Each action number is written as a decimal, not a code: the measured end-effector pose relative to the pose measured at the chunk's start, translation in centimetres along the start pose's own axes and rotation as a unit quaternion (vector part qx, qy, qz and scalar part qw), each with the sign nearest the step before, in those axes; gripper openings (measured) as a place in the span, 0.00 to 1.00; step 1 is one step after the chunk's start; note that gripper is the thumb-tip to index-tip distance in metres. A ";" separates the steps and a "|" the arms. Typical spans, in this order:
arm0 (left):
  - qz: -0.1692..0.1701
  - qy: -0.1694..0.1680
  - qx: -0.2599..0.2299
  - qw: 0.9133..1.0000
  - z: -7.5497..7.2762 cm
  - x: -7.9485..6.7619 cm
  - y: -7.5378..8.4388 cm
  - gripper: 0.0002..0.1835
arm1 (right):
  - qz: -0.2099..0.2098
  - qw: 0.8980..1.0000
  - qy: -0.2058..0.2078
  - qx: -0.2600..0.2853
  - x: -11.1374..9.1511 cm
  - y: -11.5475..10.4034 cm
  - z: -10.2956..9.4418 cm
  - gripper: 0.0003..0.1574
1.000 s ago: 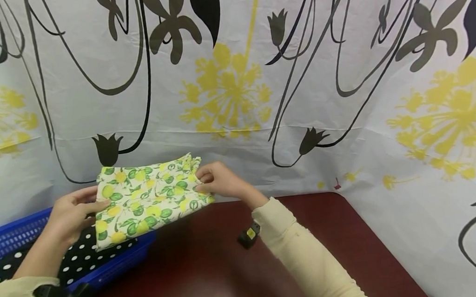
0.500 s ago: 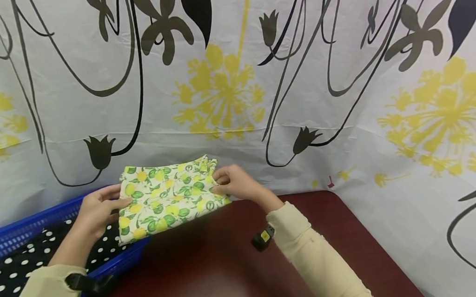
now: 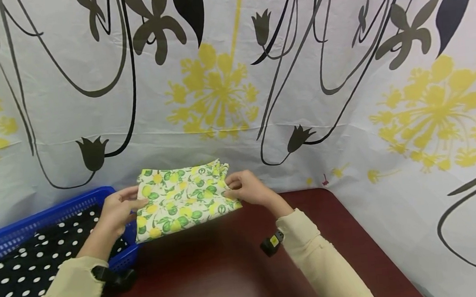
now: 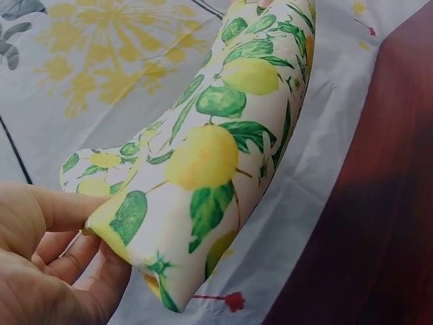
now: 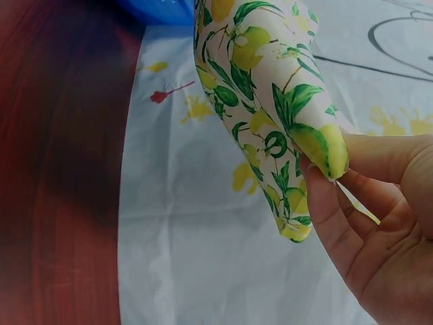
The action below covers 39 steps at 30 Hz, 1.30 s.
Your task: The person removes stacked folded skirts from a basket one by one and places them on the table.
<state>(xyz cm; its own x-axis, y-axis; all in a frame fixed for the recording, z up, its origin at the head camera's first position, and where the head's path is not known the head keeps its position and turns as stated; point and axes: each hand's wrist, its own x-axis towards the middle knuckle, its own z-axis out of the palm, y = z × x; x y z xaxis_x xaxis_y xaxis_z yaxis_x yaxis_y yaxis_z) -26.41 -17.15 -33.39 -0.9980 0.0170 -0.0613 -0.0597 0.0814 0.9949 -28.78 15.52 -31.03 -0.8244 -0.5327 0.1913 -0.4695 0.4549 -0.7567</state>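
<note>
A folded piece of lemon-print fabric [image 3: 187, 199], white with yellow fruit and green leaves, is held up above the table between both hands. My left hand [image 3: 119, 211] pinches its left edge, thumb on the near face. At the opposite edge my right hand [image 3: 249, 188] pinches the cloth near its gathered, ruffled corner. In the left wrist view the fabric [image 4: 230, 142] bends over in layers, with the left fingers [image 4: 64, 206] on its yellow-edged corner. The right wrist view shows the right thumb and fingers [image 5: 331, 223] on the fabric's end [image 5: 325, 149].
To the left stands a blue plastic basket [image 3: 78, 200] with perforated sides, holding black cloth with white dots [image 3: 29, 263]. The dark red tabletop [image 3: 214, 271] lies beneath the hands. A white sheet with grey and yellow flower prints [image 3: 220, 136] hangs behind the table.
Both hands have carried the lemon-print fabric to the right, away from over the basket, keeping their grip. More of the dotted cloth now shows. The head view has shifted slightly.
</note>
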 end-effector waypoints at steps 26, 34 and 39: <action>-0.048 0.082 -0.012 0.995 5.8 2.9 -4.9 0.26 | 0.052 0.995 0.042 0.073 -2.7 5.5 2.6 0.22; -0.080 0.108 -0.021 0.991 6.6 3.1 -6.2 0.26 | 0.083 0.992 0.059 0.080 -2.4 9.3 4.4 0.21; -0.080 0.132 -0.011 0.988 7.2 3.5 -7.6 0.25 | 0.115 0.987 0.082 0.078 -2.7 9.8 5.1 0.11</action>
<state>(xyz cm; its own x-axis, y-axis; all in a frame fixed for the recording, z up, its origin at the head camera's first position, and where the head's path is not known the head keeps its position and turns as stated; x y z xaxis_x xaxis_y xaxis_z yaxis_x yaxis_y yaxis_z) -29.29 -10.58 -41.75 -0.9462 -0.2552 -0.1987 -0.2155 0.0396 0.9757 -29.51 17.76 -42.17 -0.9497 -0.2993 0.0918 -0.2198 0.4285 -0.8764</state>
